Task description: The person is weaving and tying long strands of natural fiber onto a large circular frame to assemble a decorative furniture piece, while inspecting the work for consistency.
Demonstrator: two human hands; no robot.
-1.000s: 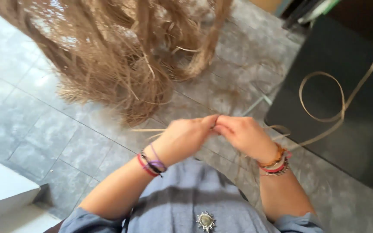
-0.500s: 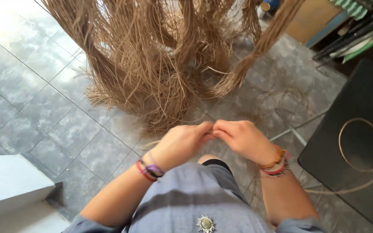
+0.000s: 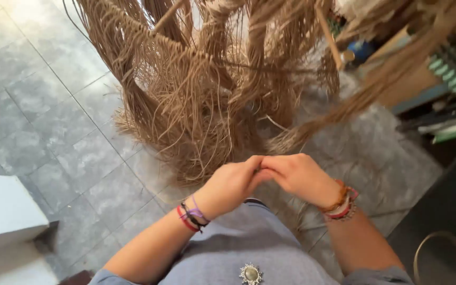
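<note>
Where the fingertips of both hands meet, something thin is pinched between them, though whether it is a strand of the tan fibre cannot be told, since the fingers hide it. The left hand [image 3: 231, 186] and the right hand [image 3: 297, 177] are pressed together, fingers curled and touching at the tips, held above a grey-blue garment [image 3: 249, 248] on which a small round metal brooch [image 3: 250, 274] is pinned. Woven bracelets [image 3: 191, 216] are worn on the left wrist, and beaded bracelets [image 3: 341, 203] on the right. Just beyond the hands, a large hanging mass of tan fibre cords [image 3: 207, 95] is seen, its loose ends falling to a grey tiled floor [image 3: 54, 116]. To the left of the left forearm, a white block [image 3: 3, 211] is seen. To the right of the right forearm, a looped cord [image 3: 442, 253] is laid on a dark surface [image 3: 449, 206].
</note>
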